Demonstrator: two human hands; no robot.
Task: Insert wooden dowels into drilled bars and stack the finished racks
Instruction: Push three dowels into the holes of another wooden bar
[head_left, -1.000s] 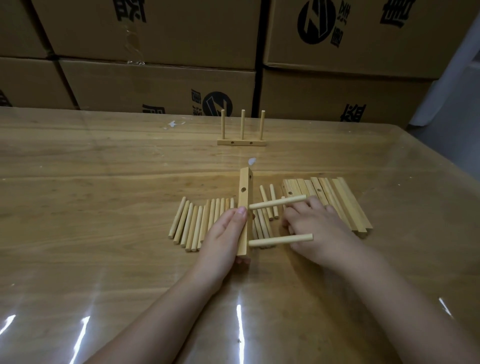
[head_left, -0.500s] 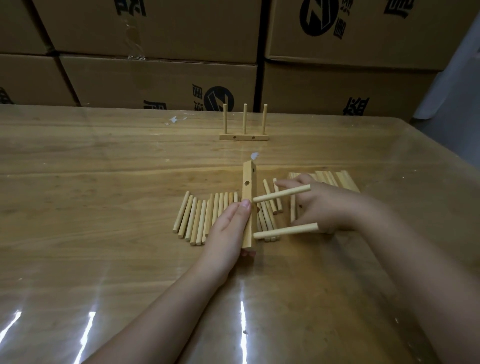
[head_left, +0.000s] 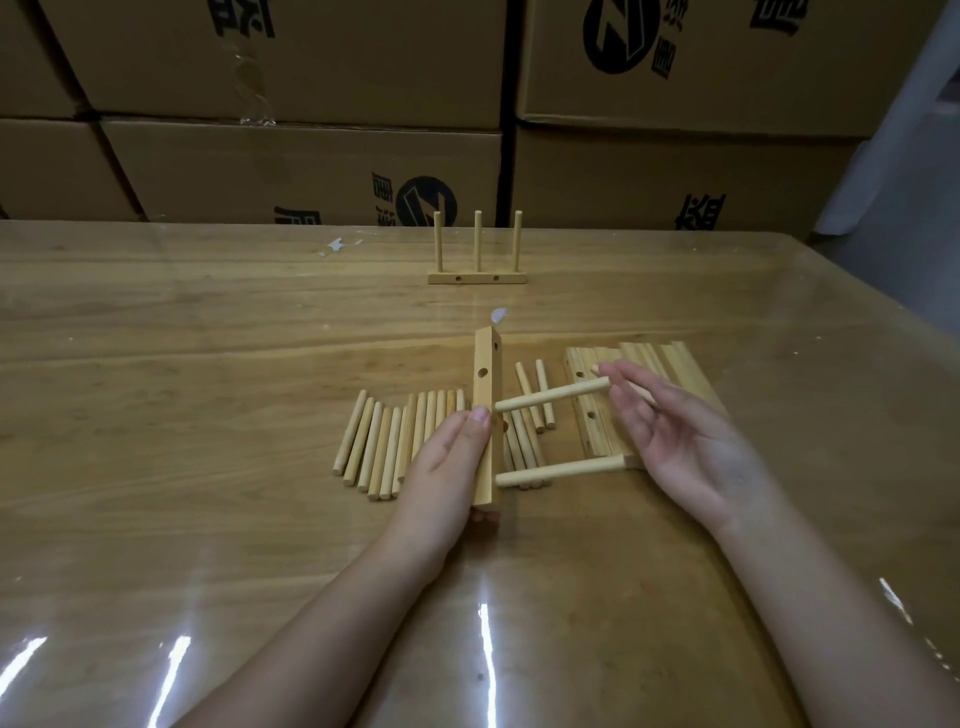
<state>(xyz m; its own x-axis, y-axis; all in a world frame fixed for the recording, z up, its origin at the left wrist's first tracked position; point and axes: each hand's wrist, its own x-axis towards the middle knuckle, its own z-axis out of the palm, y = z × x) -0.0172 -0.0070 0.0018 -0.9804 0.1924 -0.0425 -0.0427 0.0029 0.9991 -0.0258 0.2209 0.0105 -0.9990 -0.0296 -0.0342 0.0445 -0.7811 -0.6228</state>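
My left hand (head_left: 447, 467) grips a drilled bar (head_left: 485, 379) that stands on its edge on the table, thumb on its near face. Two dowels stick out of the bar to the right, an upper dowel (head_left: 550, 400) and a lower dowel (head_left: 556, 472). The hole at the bar's far end is empty. Just right of the dowel tips, my right hand (head_left: 691, 447) is raised with its palm turned left, and it holds a loose dowel (head_left: 596, 370) in its fingers. Most of that dowel is hidden behind the fingers.
A row of loose dowels (head_left: 384, 441) lies left of the bar and a few more lie under it. Drilled bars (head_left: 670, 364) lie side by side behind my right hand. A finished three-dowel rack (head_left: 477, 278) stands farther back. Cardboard boxes (head_left: 311, 171) wall the table's far edge.
My right hand has lifted off the dowels lying right of the bar and turned palm-left with a dowel in its fingers. My left hand has kept the bar in place.
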